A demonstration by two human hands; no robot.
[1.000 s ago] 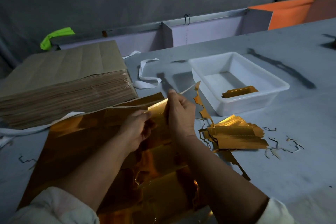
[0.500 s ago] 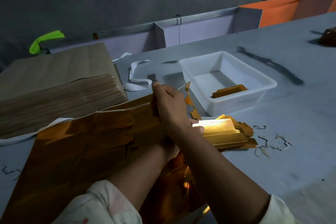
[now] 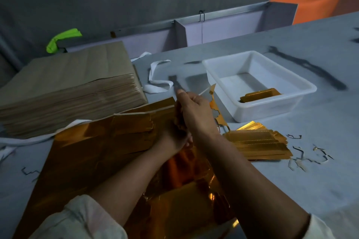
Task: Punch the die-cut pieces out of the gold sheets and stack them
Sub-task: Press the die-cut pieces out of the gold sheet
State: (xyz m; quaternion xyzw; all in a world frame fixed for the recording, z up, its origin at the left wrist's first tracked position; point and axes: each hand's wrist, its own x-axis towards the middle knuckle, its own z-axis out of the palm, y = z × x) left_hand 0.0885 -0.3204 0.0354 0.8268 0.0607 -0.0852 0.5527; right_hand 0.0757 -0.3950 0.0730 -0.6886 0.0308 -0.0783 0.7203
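Observation:
A large gold die-cut sheet (image 3: 93, 153) lies on the table before me, torn and ragged along its right part. My right hand (image 3: 196, 112) grips the sheet's far right edge, where a thin jagged waste strip (image 3: 213, 103) sticks up. My left hand (image 3: 174, 139) lies under my right wrist on the sheet; its fingers are mostly hidden. A stack of punched-out gold pieces (image 3: 256, 143) sits on the table to the right of my hands. A few more gold pieces (image 3: 258, 96) lie in a white plastic tray (image 3: 275, 110).
A tall pile of brown-backed sheets (image 3: 68, 91) stands at the left. White strapping (image 3: 159, 83) curls behind my hands. Thin scrap slivers (image 3: 307, 157) litter the grey table at the right, others (image 3: 29, 172) at the left. A low partition (image 3: 223, 29) runs along the back.
A second ago both hands held a gold piece up. My left hand then carried it right onto the stack and has drawn back under my right wrist. My right hand kept hold of the sheet's edge.

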